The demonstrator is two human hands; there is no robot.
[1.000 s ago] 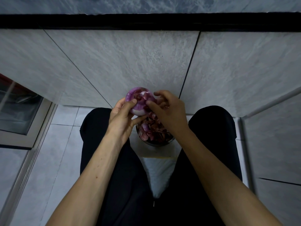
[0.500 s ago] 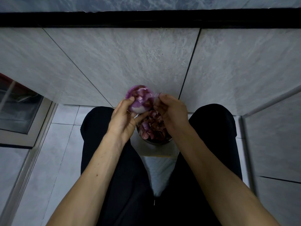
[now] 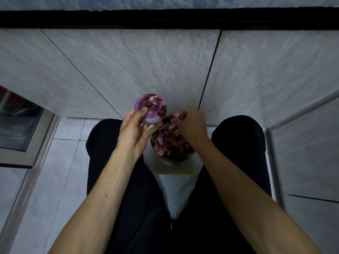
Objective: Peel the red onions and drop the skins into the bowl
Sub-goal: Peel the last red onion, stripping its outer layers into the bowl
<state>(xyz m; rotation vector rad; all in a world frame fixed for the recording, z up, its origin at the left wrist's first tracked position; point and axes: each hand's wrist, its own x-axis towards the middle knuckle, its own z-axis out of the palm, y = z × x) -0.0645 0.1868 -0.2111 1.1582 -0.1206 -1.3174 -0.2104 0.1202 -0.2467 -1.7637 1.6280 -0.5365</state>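
A partly peeled red onion, purple with a white patch, sits in the fingers of my left hand, held up above my lap. My right hand pinches a torn piece of red skin just over the far rim of the bowl. The dark bowl stands between my knees on a pale surface and is heaped with red onion skins. My right wrist covers part of the bowl's right side.
My legs in black trousers flank the bowl. A grey tiled wall rises straight ahead, with a black strip along its top. A glass-fronted frame stands at the left, and a tiled corner at the right.
My right hand has pulled away from the onion to the right, taking a strip of skin with it. The left hand has lifted the onion slightly up and left.
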